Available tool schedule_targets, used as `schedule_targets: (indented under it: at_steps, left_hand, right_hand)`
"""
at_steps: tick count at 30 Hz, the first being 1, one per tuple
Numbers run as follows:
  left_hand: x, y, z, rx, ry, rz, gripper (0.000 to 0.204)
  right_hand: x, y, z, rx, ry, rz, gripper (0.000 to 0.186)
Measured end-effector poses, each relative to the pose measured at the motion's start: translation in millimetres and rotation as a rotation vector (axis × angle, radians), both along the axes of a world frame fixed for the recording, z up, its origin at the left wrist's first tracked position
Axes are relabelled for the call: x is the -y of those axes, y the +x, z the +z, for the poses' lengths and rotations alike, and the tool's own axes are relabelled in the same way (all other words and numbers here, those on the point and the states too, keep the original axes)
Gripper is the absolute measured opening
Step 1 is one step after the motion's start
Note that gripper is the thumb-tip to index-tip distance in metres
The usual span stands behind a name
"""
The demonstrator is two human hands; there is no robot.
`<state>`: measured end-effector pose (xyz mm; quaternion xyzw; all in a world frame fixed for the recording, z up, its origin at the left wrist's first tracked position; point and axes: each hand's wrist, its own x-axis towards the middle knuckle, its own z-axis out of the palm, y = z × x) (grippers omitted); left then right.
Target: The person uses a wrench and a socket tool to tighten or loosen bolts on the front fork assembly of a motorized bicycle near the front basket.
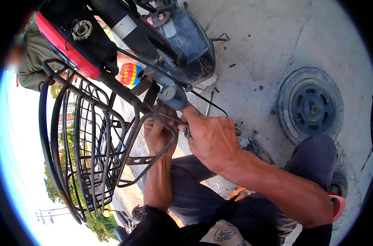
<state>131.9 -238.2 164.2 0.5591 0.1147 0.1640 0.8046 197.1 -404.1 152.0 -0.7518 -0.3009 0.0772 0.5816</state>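
Black basket (97, 143), 9 o'clock | apparently fastener work near lock cylinder (168, 94) | left hand (157, 137): curled behind frame bar (154, 159), grasp unclear | right hand (214, 139): clenched round apparent metal tool (187, 131) | next likely needs steady bracing

The bike (190, 45) takes up the top of the view, with the basket (106, 135) at its lower left and the lock (168, 93) at its lower end. Just below the lock is the left hand (158, 135), partly behind a bent tube (170, 141) on the basket's right side. The right hand (213, 137) sits just right of it, a tool (187, 132) in its fingers. Another person (34, 53) is beyond the basket, at upper left. The wheel (313, 108) lies flat on the ground (252, 37) at right, apart from the bike, with the right knee (317, 153) just below it. Loose parts (252, 146) lie between right hand and knee.
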Motion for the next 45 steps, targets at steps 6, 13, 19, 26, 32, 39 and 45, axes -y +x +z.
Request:
schedule_targets:
  at_steps: [6, 13, 19, 26, 32, 39, 45]
  left_hand:
    - [5.1, 0.4, 1.8, 0.031, -0.072, -0.022, 0.013]
    - [10.2, 0.5, 0.8, 0.068, -0.100, -0.005, 0.023]
    - [10.0, 0.4, 2.4, 0.059, -0.108, -0.055, 0.029]
    - [8.3, 1.0, 4.0, 0.045, -0.065, -0.020, 0.019]
    - [9.3, -0.8, 1.1, 0.028, -0.033, 0.022, 0.021]
    - [9.7, -0.9, 1.1, -0.052, 0.069, 0.158, 0.023]
    - [12.2, -1.8, 1.4, -0.055, 0.163, 0.203, 0.028]
  right_hand:
    - [0.7, 2.4, -1.8, 0.055, -0.065, 0.051, 0.014]
    - [-5.0, 0.7, -6.7, 0.113, -0.021, -0.017, 0.012]
    - [-3.5, 2.5, -7.5, 0.111, -0.015, -0.017, 0.013]
    - [-3.7, 3.5, -4.5, 0.054, -0.010, 0.030, 0.016]
    - [-4.1, 5.3, -2.5, 0.061, -0.035, 0.054, 0.017]
    - [-5.8, 5.2, -0.4, 0.128, -0.059, 0.044, 0.014]
    - [-7.0, 2.5, -2.1, 0.342, -0.085, 0.001, 0.011]
